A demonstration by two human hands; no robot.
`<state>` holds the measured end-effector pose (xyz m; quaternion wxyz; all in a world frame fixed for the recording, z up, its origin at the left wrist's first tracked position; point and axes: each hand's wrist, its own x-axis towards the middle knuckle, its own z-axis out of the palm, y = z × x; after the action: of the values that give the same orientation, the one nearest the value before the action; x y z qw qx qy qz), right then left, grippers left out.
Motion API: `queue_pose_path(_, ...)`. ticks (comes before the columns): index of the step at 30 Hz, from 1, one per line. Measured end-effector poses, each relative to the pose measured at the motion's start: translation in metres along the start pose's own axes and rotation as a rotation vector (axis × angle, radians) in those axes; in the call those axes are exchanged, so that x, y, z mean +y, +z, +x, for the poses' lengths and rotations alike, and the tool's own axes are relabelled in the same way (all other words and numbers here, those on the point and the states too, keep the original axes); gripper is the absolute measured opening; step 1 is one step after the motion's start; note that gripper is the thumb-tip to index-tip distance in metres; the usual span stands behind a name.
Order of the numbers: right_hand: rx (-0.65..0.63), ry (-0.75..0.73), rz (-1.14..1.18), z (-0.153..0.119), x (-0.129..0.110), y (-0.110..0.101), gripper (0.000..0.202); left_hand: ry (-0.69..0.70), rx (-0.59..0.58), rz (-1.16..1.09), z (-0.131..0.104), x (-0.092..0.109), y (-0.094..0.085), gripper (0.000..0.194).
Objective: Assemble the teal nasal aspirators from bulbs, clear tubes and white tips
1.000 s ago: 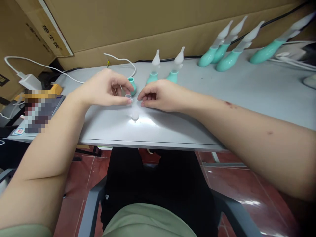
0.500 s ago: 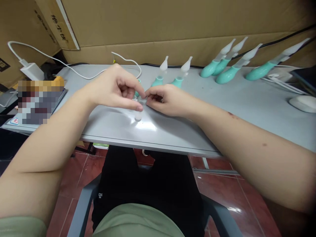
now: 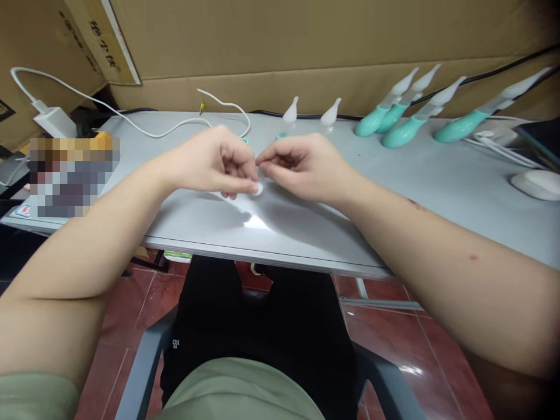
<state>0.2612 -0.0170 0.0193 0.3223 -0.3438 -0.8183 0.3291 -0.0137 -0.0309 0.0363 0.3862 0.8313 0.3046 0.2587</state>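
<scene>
My left hand [image 3: 230, 166] pinches a small white translucent piece [image 3: 259, 188] between thumb and forefinger, just above the grey table [image 3: 210, 224]. Close on its right, my right hand [image 3: 301, 166] has its thumb and fingertips pressed together; what they hold, if anything, is too small to make out. Behind the hands stand two white pointed tips [image 3: 290, 111] [image 3: 331, 112]. The teal rims of two parts show just behind my hands, mostly hidden by them.
Several teal bulbs with clear tubes and white tips [image 3: 405, 131] lie at the back right, near a white mouse [image 3: 536, 185]. A white charger [image 3: 56, 121] with its cable is at the back left. Cardboard [image 3: 306, 41] stands behind the table.
My left hand has closed on the small white piece, which stood on the table before, and lifted it towards my right hand. My right hand has shifted slightly up and right.
</scene>
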Motion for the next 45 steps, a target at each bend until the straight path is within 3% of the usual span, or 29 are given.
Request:
queue_pose_path(4, 0.096, 0.024, 0.299, -0.003, -0.015, 0.002, 0.021, 0.039, 0.304, -0.077, 0.001, 0.002, 0.003, 0.054)
queue_pose_path(8, 0.118, -0.010, 0.430, -0.004, -0.015, 0.009, 0.040, 0.041, 0.423, -0.084, 0.006, -0.001, 0.006, 0.057)
queue_pose_path(14, 0.261, -0.037, 0.430, -0.003, -0.005, 0.017, 0.026, 0.000, 0.396, -0.101, 0.010, -0.006, 0.005, 0.062)
queue_pose_path(19, 0.245, -0.047, 0.383, -0.001, -0.005, 0.016, 0.025, -0.055, 0.325, -0.149, 0.011, -0.011, 0.003, 0.061)
queue_pose_path(28, 0.291, -0.056, 0.400, -0.008, -0.014, 0.016, 0.028, -0.002, 0.362, -0.131, 0.013, -0.011, 0.004, 0.061)
queue_pose_path(35, 0.279, -0.151, 0.346, -0.004, -0.004, 0.020, 0.026, -0.037, 0.327, -0.145, 0.014, -0.012, 0.003, 0.055)
queue_pose_path(40, 0.359, -0.307, 0.254, 0.006, 0.014, 0.023, 0.024, -0.021, 0.429, -0.146, 0.013, -0.011, 0.009, 0.047)
queue_pose_path(45, 0.364, -0.305, 0.181, 0.008, 0.018, 0.022, 0.031, 0.026, 0.461, -0.136, 0.014, -0.015, 0.009, 0.041)
